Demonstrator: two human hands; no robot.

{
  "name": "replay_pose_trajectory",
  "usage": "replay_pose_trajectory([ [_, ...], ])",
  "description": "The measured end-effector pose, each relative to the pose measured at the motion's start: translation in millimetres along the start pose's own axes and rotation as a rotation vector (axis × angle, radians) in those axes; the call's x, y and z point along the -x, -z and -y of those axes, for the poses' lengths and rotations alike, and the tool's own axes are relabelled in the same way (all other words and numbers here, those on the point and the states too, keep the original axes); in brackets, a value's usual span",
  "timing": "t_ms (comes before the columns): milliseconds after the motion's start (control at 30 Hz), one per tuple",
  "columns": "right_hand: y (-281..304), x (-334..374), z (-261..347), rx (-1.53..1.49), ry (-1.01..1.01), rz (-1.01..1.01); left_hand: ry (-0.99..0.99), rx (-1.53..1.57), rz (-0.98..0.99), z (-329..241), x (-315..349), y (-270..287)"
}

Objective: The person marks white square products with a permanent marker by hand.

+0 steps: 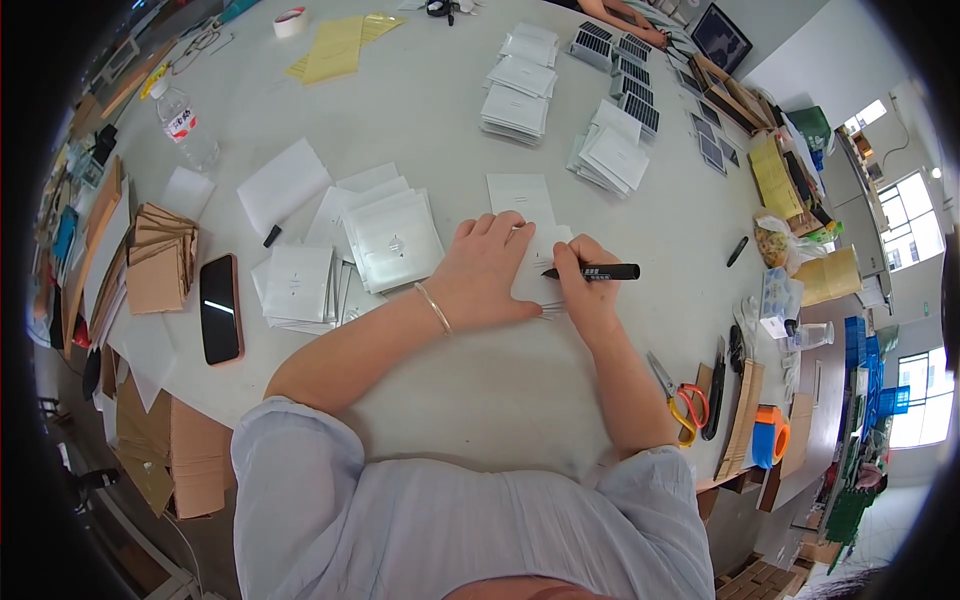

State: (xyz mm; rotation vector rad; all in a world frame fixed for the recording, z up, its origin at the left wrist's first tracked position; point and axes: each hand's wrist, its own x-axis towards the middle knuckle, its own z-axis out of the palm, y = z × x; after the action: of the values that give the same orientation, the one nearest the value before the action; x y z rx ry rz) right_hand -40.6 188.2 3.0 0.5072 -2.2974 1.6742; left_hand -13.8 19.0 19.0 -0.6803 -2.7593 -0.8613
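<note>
My right hand (588, 283) grips a black marker pen (615, 271), its tip at the face of a white packet (537, 262). Flat across the left part of that packet lies my left hand (482, 268), fingers stretched and thumb apart. Edges of more packets show beneath it. Just beyond my fingers lies another white packet (521, 196). Left of my left hand are a stack of silvery-white packets (395, 240) with small print and a second pile (298, 287). A small black cap-like piece (272, 236) lies near a blank white sheet (285, 186).
Packet stacks (515, 108) and dark-striped blocks (632, 80) stand farther off, near another person's arm (625, 18). On the left are a phone (220, 310), brown cardboard pieces (160, 262) and a water bottle (188, 125). Scissors (688, 405) and an orange-blue tape dispenser (768, 437) lie right.
</note>
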Motion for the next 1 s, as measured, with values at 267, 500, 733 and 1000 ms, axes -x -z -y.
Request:
replay_pose_trajectory([
  [267, 6, -2, 7, -0.028, -0.059, 0.041, -0.022, 0.011, -0.03, 0, 2, 1],
  [500, 10, -6, 8, -0.347, -0.242, -0.178, -0.04, -0.06, -0.013, 10, 0, 26],
  [733, 4, -11, 1, -0.132, -0.166, -0.039, 0.361, -0.296, 0.255, 62, -4, 94],
  [1000, 1, -10, 0, 0.008, -0.067, -0.028, 0.019, -0.223, 0.114, 43, -3, 58],
])
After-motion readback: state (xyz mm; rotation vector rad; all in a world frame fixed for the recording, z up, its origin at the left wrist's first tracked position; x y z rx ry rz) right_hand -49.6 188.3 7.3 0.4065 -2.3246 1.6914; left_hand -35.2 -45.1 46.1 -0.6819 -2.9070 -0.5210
